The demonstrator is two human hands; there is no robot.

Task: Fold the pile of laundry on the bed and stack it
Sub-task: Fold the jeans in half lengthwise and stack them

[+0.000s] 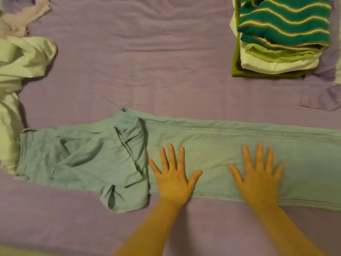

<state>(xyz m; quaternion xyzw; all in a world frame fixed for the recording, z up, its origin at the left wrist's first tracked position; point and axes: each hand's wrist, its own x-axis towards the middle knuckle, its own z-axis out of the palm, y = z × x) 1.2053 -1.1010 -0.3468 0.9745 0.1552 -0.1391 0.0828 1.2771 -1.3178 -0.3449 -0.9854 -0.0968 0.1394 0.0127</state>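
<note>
You're looking at a purple bedsheet (166, 58) that fills nearly the whole view — wrinkled in soft ridges toward the far side. At your right edge a corner of purple cloth (324, 97) lies flat on it — possibly a pillowcase.

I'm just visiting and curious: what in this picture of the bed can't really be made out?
All in the head view:
- Jeans: the leg ends are cut off by the right edge.
- Folded stack: its top runs past the upper edge; the lower items show only as edges.
- Pale unfolded garment: cut off by the left edge, so its type is unclear.
- Right hand: blurred.
- Left hand: covers the denim beneath it.
</note>
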